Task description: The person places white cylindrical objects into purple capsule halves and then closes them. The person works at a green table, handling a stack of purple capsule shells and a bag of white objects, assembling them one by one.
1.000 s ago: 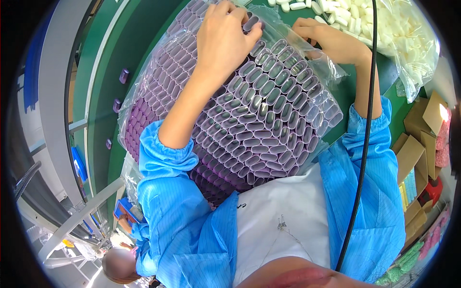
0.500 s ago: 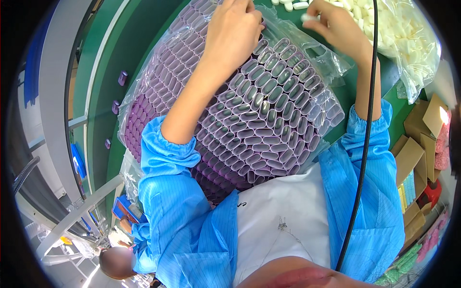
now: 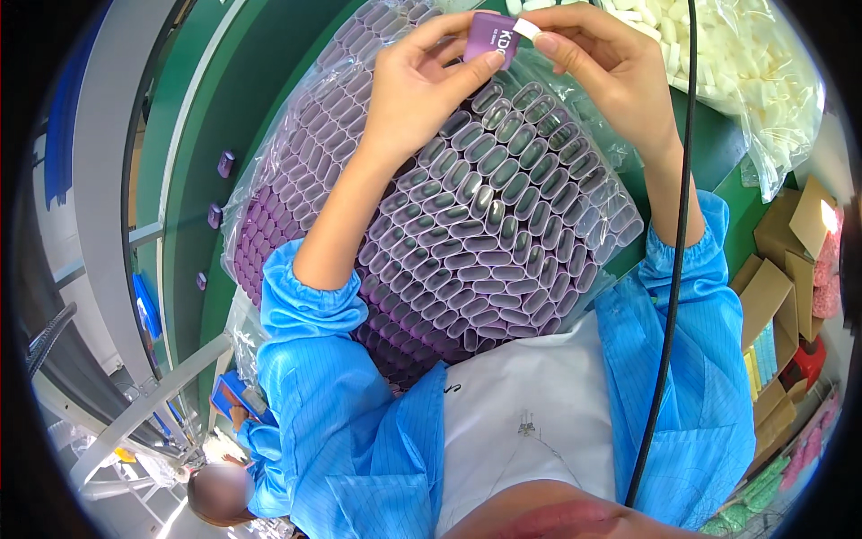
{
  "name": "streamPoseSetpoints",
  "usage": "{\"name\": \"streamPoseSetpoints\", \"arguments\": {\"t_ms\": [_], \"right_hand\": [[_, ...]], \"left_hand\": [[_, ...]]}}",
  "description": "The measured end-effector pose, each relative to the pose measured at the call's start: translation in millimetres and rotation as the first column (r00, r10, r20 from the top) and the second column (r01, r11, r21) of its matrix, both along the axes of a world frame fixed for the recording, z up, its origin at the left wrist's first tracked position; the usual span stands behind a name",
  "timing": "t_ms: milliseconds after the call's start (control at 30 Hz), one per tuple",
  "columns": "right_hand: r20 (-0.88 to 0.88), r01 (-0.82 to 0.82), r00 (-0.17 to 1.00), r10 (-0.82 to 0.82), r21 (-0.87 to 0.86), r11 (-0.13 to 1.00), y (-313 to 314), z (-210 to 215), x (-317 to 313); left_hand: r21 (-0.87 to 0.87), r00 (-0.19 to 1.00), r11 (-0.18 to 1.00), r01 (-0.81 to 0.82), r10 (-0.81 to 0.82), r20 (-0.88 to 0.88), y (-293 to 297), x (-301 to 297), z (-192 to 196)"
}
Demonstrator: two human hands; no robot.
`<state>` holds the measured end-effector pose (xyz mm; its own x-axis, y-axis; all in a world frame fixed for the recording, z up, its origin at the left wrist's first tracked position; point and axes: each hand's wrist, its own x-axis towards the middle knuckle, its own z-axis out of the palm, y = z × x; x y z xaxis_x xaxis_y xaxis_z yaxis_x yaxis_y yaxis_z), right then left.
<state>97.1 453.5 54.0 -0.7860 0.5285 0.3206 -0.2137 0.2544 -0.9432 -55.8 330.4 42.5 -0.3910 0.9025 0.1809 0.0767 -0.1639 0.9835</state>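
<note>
My left hand (image 3: 411,99) grips a small purple oval casing (image 3: 485,40) between thumb and fingers, near the far edge of the view. A small white oval piece (image 3: 527,30) is pinched in my right hand (image 3: 615,72) and meets the casing's right end; whether it sits inside the opening I cannot tell. Below both hands stand tightly packed rows of open-ended purple casings (image 3: 507,180), openings up, on clear plastic film (image 3: 620,135).
A clear bag (image 3: 772,135) with many white pieces (image 3: 750,67) lies at the far right of the green table (image 3: 718,135). Several single casings (image 3: 215,216) stand along the left. A black cable (image 3: 669,314) hangs across the view. Cardboard boxes (image 3: 768,305) are at right. Another person (image 3: 256,449) is at lower left.
My left hand now holds up a purple casing that was hidden before. My right hand has moved left from beside the white pieces, bringing one against the casing's end.
</note>
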Motion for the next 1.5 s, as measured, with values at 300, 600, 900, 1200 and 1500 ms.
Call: {"name": "streamPoseSetpoints", "arguments": {"t_ms": [300,600,900,1200,1500], "right_hand": [[-0.181,0.204,0.976,-0.12,0.574,0.793,1,5,-6],[-0.186,0.209,0.974,-0.132,0.499,0.841,-2,-4,-6],[-0.229,0.103,0.973,0.028,0.537,0.837,13,-5,3],[-0.29,0.124,0.949,0.121,0.7,0.704,10,-4,0],[-0.334,0.217,0.939,0.087,0.767,0.604,1,-3,-3]], "left_hand": [[0.036,0.964,0.999,-0.005,0.014,-0.266,-2,4,-3],[0.016,0.958,1.0,0.009,-0.004,-0.287,-3,6,-5],[0.067,0.99,0.994,0.088,-0.08,-0.115,-4,5,-4],[0.117,0.992,0.989,0.092,-0.081,-0.094,-5,7,-3],[0.075,0.975,0.99,0.118,-0.102,-0.196,-7,7,2]]}}
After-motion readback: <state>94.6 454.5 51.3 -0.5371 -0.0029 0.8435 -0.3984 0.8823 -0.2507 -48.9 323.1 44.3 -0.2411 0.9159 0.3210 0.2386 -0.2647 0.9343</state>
